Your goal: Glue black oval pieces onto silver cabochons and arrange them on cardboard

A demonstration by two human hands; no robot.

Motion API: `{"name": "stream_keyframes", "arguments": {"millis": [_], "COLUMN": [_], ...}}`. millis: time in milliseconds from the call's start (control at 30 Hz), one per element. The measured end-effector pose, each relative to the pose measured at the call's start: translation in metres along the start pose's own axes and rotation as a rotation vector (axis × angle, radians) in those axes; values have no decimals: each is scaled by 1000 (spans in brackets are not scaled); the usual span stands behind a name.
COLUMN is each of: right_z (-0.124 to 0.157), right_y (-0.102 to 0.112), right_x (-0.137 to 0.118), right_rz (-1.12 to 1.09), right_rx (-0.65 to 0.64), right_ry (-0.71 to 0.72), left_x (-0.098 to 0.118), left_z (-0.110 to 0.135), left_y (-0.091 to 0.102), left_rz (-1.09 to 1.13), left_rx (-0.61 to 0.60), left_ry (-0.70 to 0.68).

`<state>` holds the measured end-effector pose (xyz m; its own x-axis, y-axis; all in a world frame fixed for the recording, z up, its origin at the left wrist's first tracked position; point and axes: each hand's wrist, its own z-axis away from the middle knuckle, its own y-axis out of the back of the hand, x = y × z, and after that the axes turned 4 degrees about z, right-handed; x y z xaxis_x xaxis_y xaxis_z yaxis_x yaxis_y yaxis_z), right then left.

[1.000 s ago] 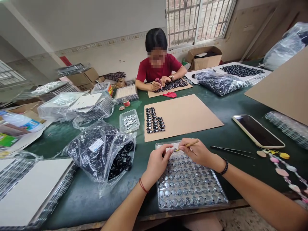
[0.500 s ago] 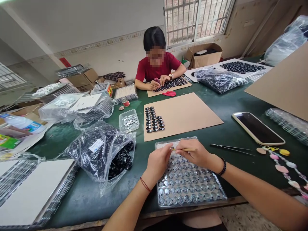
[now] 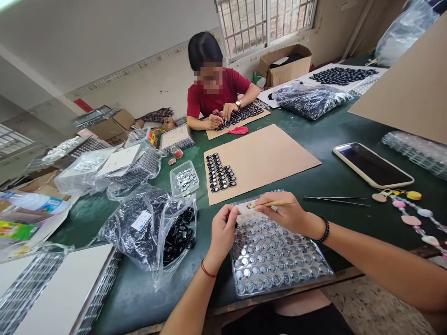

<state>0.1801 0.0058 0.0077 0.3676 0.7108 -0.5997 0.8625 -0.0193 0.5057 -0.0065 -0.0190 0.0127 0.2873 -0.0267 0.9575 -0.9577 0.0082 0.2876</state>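
My right hand (image 3: pixel 284 211) is closed around a slim wooden stick (image 3: pixel 275 203), its yellowish tip pointing left with a tiny dark bit at the end. To its left, my left hand (image 3: pixel 223 228) is curled shut; a small black piece (image 3: pixel 236 225) peeks out under its fingers, mostly hidden. Both hands are over a clear plastic tray (image 3: pixel 279 272) with rows of round silvery pieces in its pockets. Beyond them, a brown cardboard sheet (image 3: pixel 268 158) carries several short rows of black oval pieces with shiny centres (image 3: pixel 221 179) along its left side.
An open plastic bag of black pieces (image 3: pixel 178 237) lies left, near a clear box of small silvery discs (image 3: pixel 185 179). Tweezers (image 3: pixel 335 201), a phone (image 3: pixel 372 165) and a beaded strap (image 3: pixel 412 219) lie right. A co-worker (image 3: pixel 218 97) in red works across the table.
My left hand has drawn away from the stick's tip, to the left and down, and its fingers have curled. My right hand still holds the stick. The view has shifted slightly.
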Motion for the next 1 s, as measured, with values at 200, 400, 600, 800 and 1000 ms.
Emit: {"name": "stream_keyframes", "arguments": {"millis": [200,400,600,800,1000], "right_z": [4,10,3,2,8], "right_y": [-5,-10,3,4,-4], "right_x": [-1,-12,-7,0,-3], "right_rz": [-241,-361,-529,-457,-375], "right_rx": [71,58,284,231,150], "right_ry": [-195,-186,-281,-299,-225], "left_x": [4,2,0,-10,-10], "left_z": [4,11,-30,-59,-24], "left_y": [-1,-4,36,69,6], "left_rz": [126,106,89,61,201], "left_rx": [-64,-138,235,628,70], "left_ry": [77,18,-11,-22,108]}}
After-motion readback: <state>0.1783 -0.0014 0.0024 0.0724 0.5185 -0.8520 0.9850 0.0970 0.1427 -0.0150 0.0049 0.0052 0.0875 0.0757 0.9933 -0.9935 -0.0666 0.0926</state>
